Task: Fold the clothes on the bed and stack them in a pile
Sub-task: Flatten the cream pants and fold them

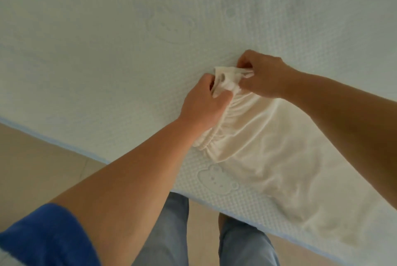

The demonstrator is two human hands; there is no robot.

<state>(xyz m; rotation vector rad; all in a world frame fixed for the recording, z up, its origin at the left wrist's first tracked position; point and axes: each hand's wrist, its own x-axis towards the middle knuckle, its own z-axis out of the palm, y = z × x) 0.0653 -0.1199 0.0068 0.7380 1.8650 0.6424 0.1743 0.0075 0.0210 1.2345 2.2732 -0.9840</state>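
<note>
Lying rumpled, cream elastic-waisted garment [268, 149]

We see cream garment [268, 149] with gathered elastic waistband; lying flat on bed [107, 51] near edge; waistband corner bunched, lifted.

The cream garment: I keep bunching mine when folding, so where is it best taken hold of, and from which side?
Grip the cream garment at its gathered elastic waistband, coming from above at the bed's near edge. That band is the firmest part; the rest lies limp. Here the left hand and right hand both pinch its far end.
</note>
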